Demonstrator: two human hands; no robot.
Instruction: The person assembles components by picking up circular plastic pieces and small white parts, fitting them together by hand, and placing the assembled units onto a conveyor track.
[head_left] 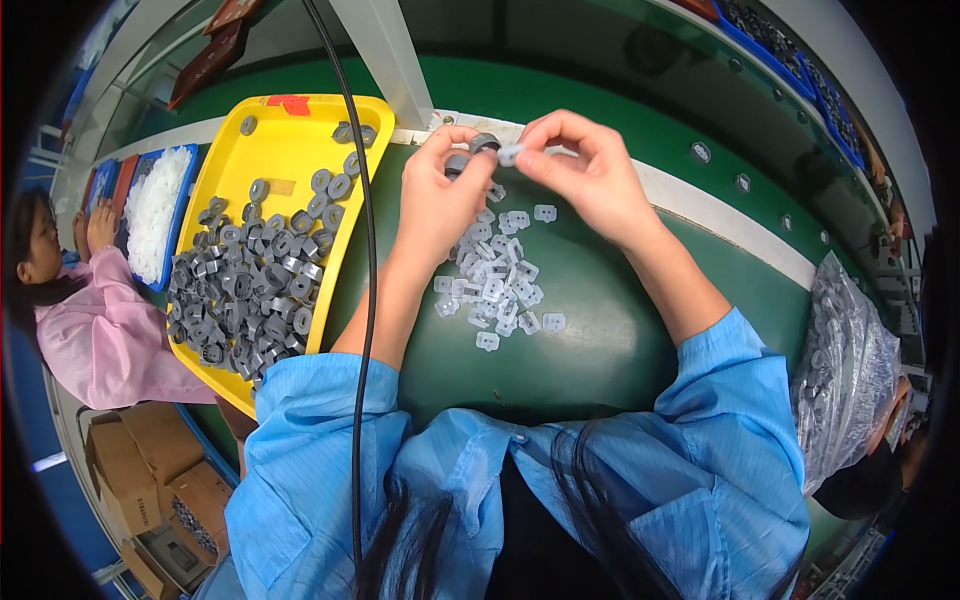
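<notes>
Nearest the camera, a thin black cable (366, 300) hangs down across the left forearm, so a swing of that arm toward the tray could catch on it. The loose blue cloth sleeves (725, 400) stop short of the wrists; a low sweep of one could push pieces about.

On the green tabletop (600, 340) lies a loose heap of small, flat, translucent plastic pieces (495, 285), below and between the hands; a dropped part could get lost among them. To the left, the yellow plastic tray (290, 150) holds many dark-grey plastic rings (250, 280).

Farther out, the left hand (440, 195) is curled, gripping a dark-grey round plastic part (484, 143) at its fingertips, with a second grey part (456, 165) tucked behind. That crowded grip might let one slip. The right hand (590, 175) pinches a translucent plastic piece (509, 156) close against the front part; pressing it while tilted could misalign it or flick it over the pale rail (720, 228) just beyond.
</notes>
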